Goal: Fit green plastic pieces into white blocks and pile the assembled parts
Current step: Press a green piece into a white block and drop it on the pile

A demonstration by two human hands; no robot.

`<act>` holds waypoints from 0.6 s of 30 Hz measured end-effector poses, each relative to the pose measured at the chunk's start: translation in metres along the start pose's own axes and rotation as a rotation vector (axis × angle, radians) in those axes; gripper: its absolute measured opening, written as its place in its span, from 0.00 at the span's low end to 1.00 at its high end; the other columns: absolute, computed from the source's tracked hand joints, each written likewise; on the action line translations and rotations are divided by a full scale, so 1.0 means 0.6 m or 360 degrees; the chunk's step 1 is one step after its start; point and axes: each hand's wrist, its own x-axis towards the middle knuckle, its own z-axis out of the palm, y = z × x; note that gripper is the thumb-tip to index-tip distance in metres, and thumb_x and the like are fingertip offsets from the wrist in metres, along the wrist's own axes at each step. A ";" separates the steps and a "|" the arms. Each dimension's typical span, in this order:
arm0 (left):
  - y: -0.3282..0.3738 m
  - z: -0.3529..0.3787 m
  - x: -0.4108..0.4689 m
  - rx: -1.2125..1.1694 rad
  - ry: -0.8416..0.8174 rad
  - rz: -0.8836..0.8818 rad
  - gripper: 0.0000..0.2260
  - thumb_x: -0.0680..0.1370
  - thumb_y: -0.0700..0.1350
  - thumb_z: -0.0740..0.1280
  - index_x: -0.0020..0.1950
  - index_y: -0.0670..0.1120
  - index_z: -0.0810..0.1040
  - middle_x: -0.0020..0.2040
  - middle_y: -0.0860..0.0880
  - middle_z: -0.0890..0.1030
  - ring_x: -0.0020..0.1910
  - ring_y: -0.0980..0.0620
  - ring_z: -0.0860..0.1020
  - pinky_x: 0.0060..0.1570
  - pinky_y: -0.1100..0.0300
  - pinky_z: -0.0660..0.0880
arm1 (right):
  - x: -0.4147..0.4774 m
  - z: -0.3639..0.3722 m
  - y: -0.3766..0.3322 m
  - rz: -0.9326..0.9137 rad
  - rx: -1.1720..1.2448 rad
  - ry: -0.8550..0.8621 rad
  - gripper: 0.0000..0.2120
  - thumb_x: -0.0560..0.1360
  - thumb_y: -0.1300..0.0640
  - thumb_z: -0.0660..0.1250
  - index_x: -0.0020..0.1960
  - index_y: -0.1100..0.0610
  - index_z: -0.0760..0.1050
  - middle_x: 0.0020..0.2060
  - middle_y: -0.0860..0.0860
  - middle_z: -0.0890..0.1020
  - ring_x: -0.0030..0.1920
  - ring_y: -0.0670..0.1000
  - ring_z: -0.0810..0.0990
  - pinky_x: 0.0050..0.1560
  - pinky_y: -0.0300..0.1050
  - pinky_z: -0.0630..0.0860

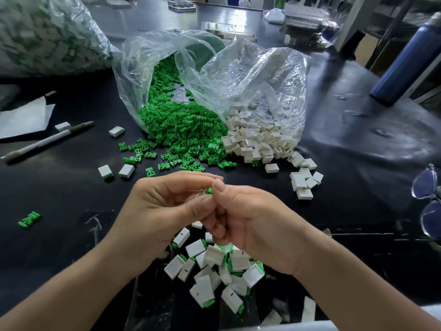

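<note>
My left hand (164, 206) and my right hand (248, 218) meet over the middle of the black table. Between their fingertips they pinch a small green plastic piece (209, 190); only its tip shows. Whether a white block is also held is hidden by the fingers. Below my hands lies a pile of assembled white blocks with green inserts (214, 271). Loose green pieces (181, 130) spill from a clear bag ahead. Empty white blocks (260, 139) spill from a second clear bag to its right.
Two assembled blocks (117, 172) lie left of centre, and a stray green piece (29, 219) sits far left. A pen (47, 139) and white paper (23, 118) lie at the left. A blue bottle (403, 60) stands at the right, glasses (429, 201) at the right edge, a large full bag (47, 34) back left.
</note>
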 end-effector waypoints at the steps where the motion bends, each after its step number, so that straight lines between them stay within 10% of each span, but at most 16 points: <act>1: 0.000 -0.004 0.000 -0.0035 -0.0045 -0.0024 0.14 0.64 0.39 0.74 0.50 0.42 0.83 0.32 0.39 0.80 0.28 0.46 0.79 0.31 0.58 0.78 | 0.000 -0.002 0.001 0.0004 -0.0010 0.0007 0.19 0.68 0.47 0.57 0.47 0.63 0.70 0.29 0.48 0.71 0.29 0.43 0.67 0.31 0.34 0.65; 18: 0.012 0.000 0.001 -0.0144 -0.0020 -0.0111 0.12 0.63 0.44 0.69 0.43 0.42 0.85 0.40 0.32 0.80 0.32 0.42 0.79 0.32 0.58 0.78 | 0.003 -0.007 0.004 -0.0036 -0.0192 0.0031 0.20 0.72 0.42 0.59 0.45 0.60 0.71 0.30 0.48 0.75 0.29 0.44 0.69 0.30 0.33 0.67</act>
